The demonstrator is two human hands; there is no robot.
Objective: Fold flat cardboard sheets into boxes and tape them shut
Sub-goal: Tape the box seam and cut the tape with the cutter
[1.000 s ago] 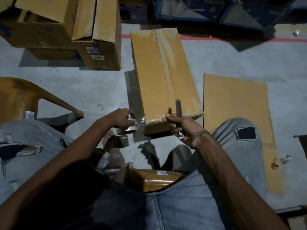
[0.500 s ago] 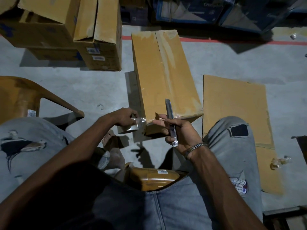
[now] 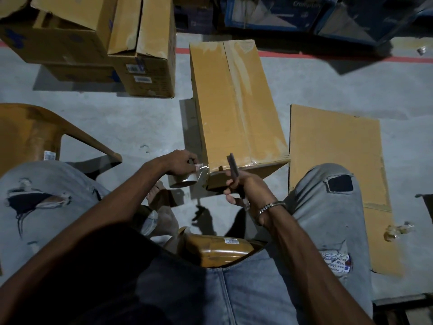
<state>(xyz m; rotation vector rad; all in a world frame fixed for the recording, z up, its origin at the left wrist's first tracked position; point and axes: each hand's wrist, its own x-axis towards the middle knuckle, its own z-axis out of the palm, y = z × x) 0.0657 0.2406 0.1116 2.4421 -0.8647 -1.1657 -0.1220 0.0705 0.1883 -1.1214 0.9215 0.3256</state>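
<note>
1. Cardboard box point(image 3: 236, 109) lies taped shut on the concrete floor point(image 3: 131, 123), bare floor along its left side.
2. Right of the box, just beside it, lies a flat cardboard sheet point(image 3: 332, 151).
3. At the box's near-left corner, the left hand point(image 3: 180, 160) pinches clear tape from a tape roll point(image 3: 185, 180).
4. At its near edge, the right hand point(image 3: 246, 188) grips a utility knife point(image 3: 233, 166).

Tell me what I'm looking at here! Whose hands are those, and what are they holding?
The camera sits on a person's head, looking down at their own lap and hands. They sit over a concrete floor. In front lies a brown box, taped along its top. The left hand holds a tape roll, with clear tape stretched to the box's corner. The right hand grips a thin cutter, close to the tape. Beside the box lies a flat cardboard sheet, not yet folded.
</note>
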